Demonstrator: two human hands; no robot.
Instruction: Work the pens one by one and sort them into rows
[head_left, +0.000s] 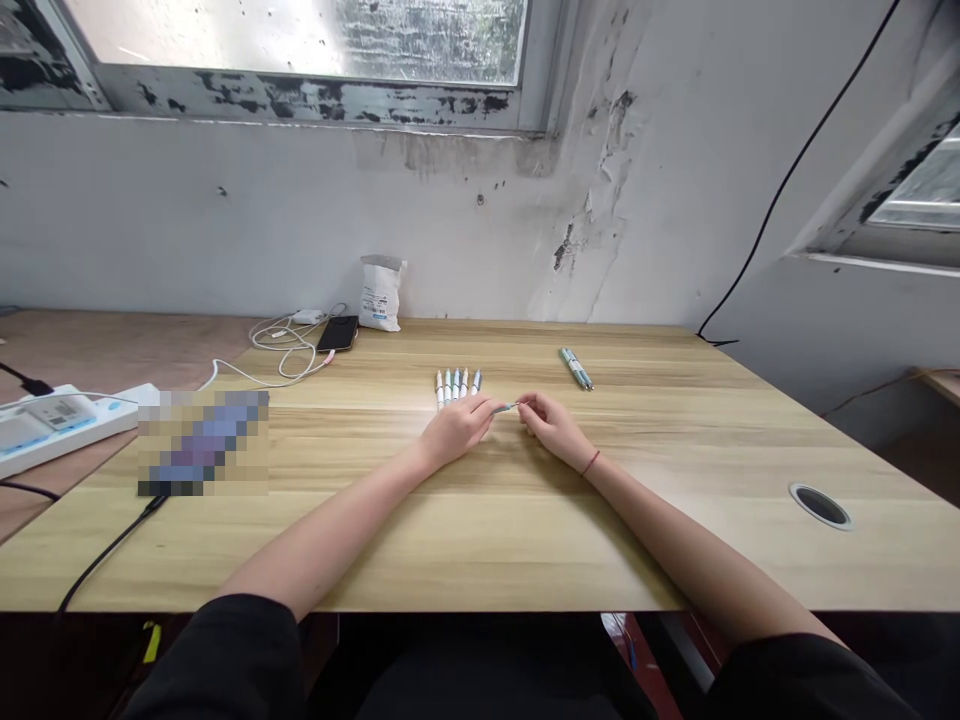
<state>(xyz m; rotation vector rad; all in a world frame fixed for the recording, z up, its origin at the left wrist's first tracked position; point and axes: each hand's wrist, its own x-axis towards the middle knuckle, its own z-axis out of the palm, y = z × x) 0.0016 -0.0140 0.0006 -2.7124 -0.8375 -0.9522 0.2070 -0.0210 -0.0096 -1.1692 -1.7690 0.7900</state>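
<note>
Nearest, the left hand has its grip closed around a slim pen, held above the wooden surface; the right hand pinches narrowly at the pen's tip. Just beyond the left hand, five pens stand out in a row. Farther right lies a small bundle of pens; at the back, a white packet stands near the wall.
</note>
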